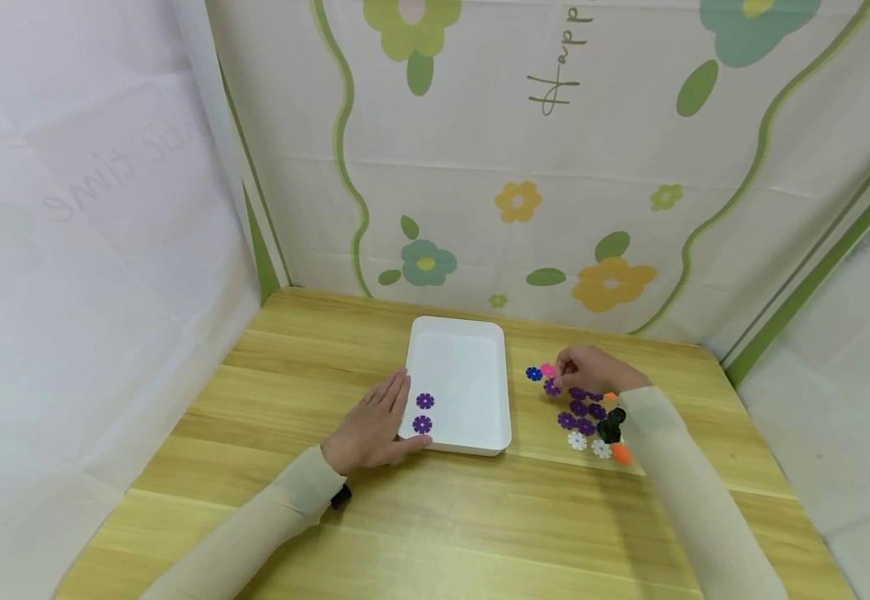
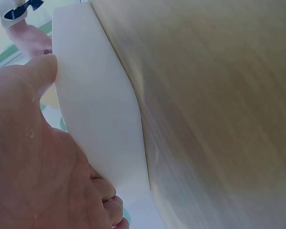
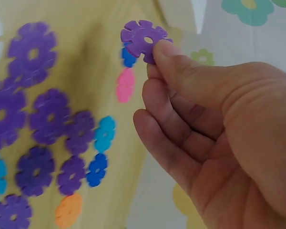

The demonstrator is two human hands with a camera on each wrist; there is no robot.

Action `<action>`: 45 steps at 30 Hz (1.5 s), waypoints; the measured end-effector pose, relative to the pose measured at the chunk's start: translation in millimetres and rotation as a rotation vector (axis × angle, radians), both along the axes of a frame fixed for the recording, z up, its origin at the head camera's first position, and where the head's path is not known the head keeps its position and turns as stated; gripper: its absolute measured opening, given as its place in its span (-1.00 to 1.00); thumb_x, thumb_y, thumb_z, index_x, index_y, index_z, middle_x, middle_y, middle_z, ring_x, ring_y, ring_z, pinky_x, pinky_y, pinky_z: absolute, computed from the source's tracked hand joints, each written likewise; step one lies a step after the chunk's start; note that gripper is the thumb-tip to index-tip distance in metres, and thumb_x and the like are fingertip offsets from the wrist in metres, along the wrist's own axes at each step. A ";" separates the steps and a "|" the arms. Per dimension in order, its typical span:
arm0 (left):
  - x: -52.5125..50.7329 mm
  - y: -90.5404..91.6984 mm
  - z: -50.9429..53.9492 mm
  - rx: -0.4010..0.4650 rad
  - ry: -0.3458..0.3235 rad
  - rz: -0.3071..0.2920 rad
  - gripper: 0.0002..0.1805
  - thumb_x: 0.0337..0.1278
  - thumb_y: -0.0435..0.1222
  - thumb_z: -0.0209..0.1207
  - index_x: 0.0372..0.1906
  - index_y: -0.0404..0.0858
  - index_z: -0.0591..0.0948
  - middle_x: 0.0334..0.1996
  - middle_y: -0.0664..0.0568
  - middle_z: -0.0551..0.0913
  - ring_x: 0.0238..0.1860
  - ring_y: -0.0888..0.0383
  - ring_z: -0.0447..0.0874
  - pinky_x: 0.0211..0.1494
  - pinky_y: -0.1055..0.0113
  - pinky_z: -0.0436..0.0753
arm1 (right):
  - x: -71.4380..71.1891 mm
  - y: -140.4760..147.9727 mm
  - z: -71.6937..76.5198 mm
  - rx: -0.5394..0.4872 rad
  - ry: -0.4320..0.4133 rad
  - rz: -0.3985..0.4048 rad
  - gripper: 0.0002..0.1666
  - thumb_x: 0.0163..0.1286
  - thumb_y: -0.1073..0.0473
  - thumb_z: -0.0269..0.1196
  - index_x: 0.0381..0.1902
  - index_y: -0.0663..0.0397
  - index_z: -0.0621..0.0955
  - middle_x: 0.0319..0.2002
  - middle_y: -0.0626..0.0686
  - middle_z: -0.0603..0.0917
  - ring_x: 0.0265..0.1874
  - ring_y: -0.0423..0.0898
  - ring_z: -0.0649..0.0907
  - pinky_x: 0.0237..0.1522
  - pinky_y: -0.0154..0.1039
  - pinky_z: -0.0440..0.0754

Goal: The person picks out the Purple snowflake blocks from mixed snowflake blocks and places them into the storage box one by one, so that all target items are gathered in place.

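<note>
A white tray sits mid-table, with two purple snowflake discs in its near left part. My left hand rests against the tray's near left corner, fingers extended along the left side and thumb at the near rim. In the left wrist view the tray's outer wall shows beside that hand. Right of the tray, my right hand pinches a purple snowflake disc between thumb and index finger, raised above the table. Several more purple discs lie below it.
By the purple discs lie blue, pink, white and orange ones, and light blue discs show in the right wrist view. A patterned cloth hangs behind the wooden table.
</note>
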State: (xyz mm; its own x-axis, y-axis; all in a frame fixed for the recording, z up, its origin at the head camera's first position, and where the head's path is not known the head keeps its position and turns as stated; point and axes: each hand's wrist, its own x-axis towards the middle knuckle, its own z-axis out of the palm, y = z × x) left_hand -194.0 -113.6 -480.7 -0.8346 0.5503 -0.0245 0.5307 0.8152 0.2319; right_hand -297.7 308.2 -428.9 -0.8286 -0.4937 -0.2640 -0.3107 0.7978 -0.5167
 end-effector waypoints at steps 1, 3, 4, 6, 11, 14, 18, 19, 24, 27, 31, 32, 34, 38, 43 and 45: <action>-0.2 -0.2 -0.2 -0.001 0.001 0.000 0.16 0.49 0.35 -0.04 0.66 -0.54 -0.02 0.70 -0.39 -0.09 0.73 -0.26 -0.07 0.73 -0.14 0.14 | -1.4 -2.2 2.9 -0.006 0.008 0.006 -0.87 0.58 0.29 0.25 -0.23 0.18 0.68 -0.24 0.19 0.75 -0.38 -0.04 0.60 -0.34 -0.32 0.58; -0.7 -0.5 -0.5 -0.003 0.001 0.003 0.16 0.49 0.35 -0.03 0.66 -0.53 -0.03 0.70 -0.38 -0.09 0.73 -0.26 -0.07 0.73 -0.14 0.14 | -4.3 -7.8 8.7 -0.014 0.016 0.010 -0.87 0.59 0.29 0.24 -0.20 0.22 0.68 -0.21 0.21 0.76 -0.39 -0.08 0.58 -0.32 -0.30 0.59; -0.9 -0.7 -0.6 -0.004 0.000 0.004 0.16 0.49 0.35 -0.03 0.66 -0.53 -0.03 0.70 -0.38 -0.09 0.73 -0.26 -0.07 0.73 -0.14 0.14 | -6.0 -11.2 11.2 -0.016 0.015 0.005 -0.86 0.59 0.29 0.23 -0.19 0.23 0.68 -0.20 0.21 0.76 -0.38 -0.09 0.58 -0.30 -0.28 0.59; -0.9 -1.1 -1.1 0.009 0.001 0.006 0.16 0.48 0.34 -0.01 0.66 -0.53 -0.02 0.70 -0.38 -0.08 0.73 -0.26 -0.07 0.73 -0.14 0.14 | -9.6 -19.1 16.3 -0.011 0.022 0.002 -0.85 0.60 0.28 0.23 -0.17 0.25 0.69 -0.20 0.20 0.76 -0.37 -0.10 0.58 -0.27 -0.26 0.59; -0.7 -1.9 -3.9 0.023 -0.002 0.004 0.17 0.47 0.35 0.00 0.66 -0.53 -0.03 0.70 -0.38 -0.10 0.73 -0.26 -0.10 0.74 -0.15 0.10 | -20.8 -43.5 24.1 0.027 0.069 0.023 -0.84 0.58 0.23 0.26 -0.15 0.22 0.72 -0.24 0.14 0.77 -0.35 -0.07 0.61 -0.20 -0.23 0.63; -0.4 -2.2 -4.6 0.035 -0.001 0.001 0.17 0.47 0.35 0.00 0.66 -0.53 -0.03 0.70 -0.38 -0.10 0.73 -0.27 -0.10 0.74 -0.15 0.10 | -28.5 -60.0 24.9 0.035 0.090 0.041 -0.86 0.57 0.22 0.29 -0.18 0.18 0.73 -0.22 0.12 0.77 -0.34 -0.09 0.62 -0.19 -0.24 0.64; 0.3 -1.9 -4.7 0.064 0.010 -0.004 0.16 0.46 0.32 0.05 0.64 -0.56 0.02 0.69 -0.41 -0.05 0.72 -0.29 -0.05 0.72 -0.18 0.14 | -37.1 -82.5 23.6 0.028 0.110 0.068 -0.87 0.56 0.22 0.30 -0.22 0.14 0.72 -0.24 0.07 0.75 -0.32 -0.11 0.60 -0.18 -0.25 0.63; 0.2 -1.5 -4.8 0.060 0.010 -0.004 0.16 0.46 0.31 0.05 0.64 -0.56 0.02 0.69 -0.41 -0.05 0.72 -0.29 -0.05 0.72 -0.18 0.14 | -39.1 -87.8 22.6 0.026 0.116 0.078 -0.87 0.56 0.22 0.30 -0.23 0.13 0.72 -0.25 0.06 0.74 -0.32 -0.11 0.60 -0.18 -0.25 0.63; -0.8 0.7 -6.0 0.049 0.011 -0.002 0.16 0.46 0.30 0.06 0.64 -0.56 0.02 0.69 -0.41 -0.04 0.72 -0.29 -0.04 0.72 -0.17 0.15 | -46.0 -114.6 14.6 0.019 0.105 0.090 -0.87 0.55 0.20 0.32 -0.26 0.07 0.70 -0.26 0.09 0.75 -0.33 -0.13 0.59 -0.19 -0.28 0.61; -1.4 2.1 -6.2 0.031 0.002 0.005 0.17 0.46 0.33 0.04 0.65 -0.54 -0.01 0.70 -0.39 -0.07 0.73 -0.27 -0.06 0.73 -0.15 0.15 | -46.5 -131.0 9.5 0.012 0.079 0.093 -0.87 0.55 0.18 0.33 -0.26 0.06 0.71 -0.23 0.13 0.76 -0.34 -0.14 0.59 -0.21 -0.29 0.59; -1.2 3.2 -4.1 -0.001 -0.015 0.020 0.18 0.46 0.38 -0.03 0.67 -0.50 -0.05 0.72 -0.33 -0.12 0.74 -0.22 -0.10 0.75 -0.11 0.12 | -44.2 -153.6 4.2 0.001 0.057 0.099 -0.89 0.53 0.19 0.34 -0.25 0.06 0.72 -0.26 0.06 0.76 -0.33 -0.14 0.60 -0.19 -0.29 0.60; -1.5 3.2 -4.1 -0.010 -0.018 0.023 0.19 0.46 0.39 -0.05 0.68 -0.48 -0.06 0.72 -0.32 -0.13 0.75 -0.20 -0.12 0.75 -0.10 0.10 | -43.9 -159.0 1.9 0.000 0.057 0.101 -0.89 0.52 0.19 0.35 -0.26 0.05 0.72 -0.27 0.02 0.75 -0.33 -0.15 0.59 -0.19 -0.30 0.60; -1.2 3.3 -3.5 -0.015 -0.018 0.028 0.19 0.45 0.40 -0.06 0.68 -0.48 -0.06 0.72 -0.31 -0.14 0.75 -0.20 -0.13 0.75 -0.09 0.10 | -44.0 -168.8 -3.1 -0.002 0.059 0.102 -0.90 0.52 0.19 0.36 -0.27 0.03 0.71 -0.29 -0.02 0.74 -0.32 -0.15 0.59 -0.17 -0.31 0.60; -1.8 3.1 -3.6 -0.024 -0.019 0.033 0.20 0.44 0.42 -0.07 0.68 -0.46 -0.07 0.72 -0.29 -0.15 0.75 -0.18 -0.14 0.76 -0.08 0.08 | -44.6 -184.0 -14.1 -0.017 0.060 0.106 -0.90 0.51 0.18 0.37 -0.27 0.00 0.71 -0.28 -0.05 0.74 -0.30 -0.17 0.60 -0.14 -0.31 0.61; -3.4 2.2 -5.7 -0.013 -0.019 0.037 0.20 0.44 0.41 -0.05 0.68 -0.46 -0.06 0.73 -0.29 -0.14 0.75 -0.18 -0.12 0.76 -0.09 0.09 | -45.7 -196.1 -26.8 -0.057 0.050 0.090 -0.93 0.49 0.18 0.38 -0.26 -0.03 0.74 -0.27 -0.06 0.77 -0.29 -0.18 0.63 -0.12 -0.31 0.63; -3.8 1.5 -7.6 0.003 -0.011 0.035 0.19 0.44 0.40 -0.03 0.68 -0.48 -0.04 0.72 -0.31 -0.11 0.75 -0.19 -0.10 0.75 -0.10 0.11 | -45.8 -198.9 -31.4 -0.067 0.048 0.078 -0.93 0.49 0.18 0.39 -0.27 -0.05 0.74 -0.27 -0.07 0.77 -0.29 -0.19 0.64 -0.12 -0.32 0.63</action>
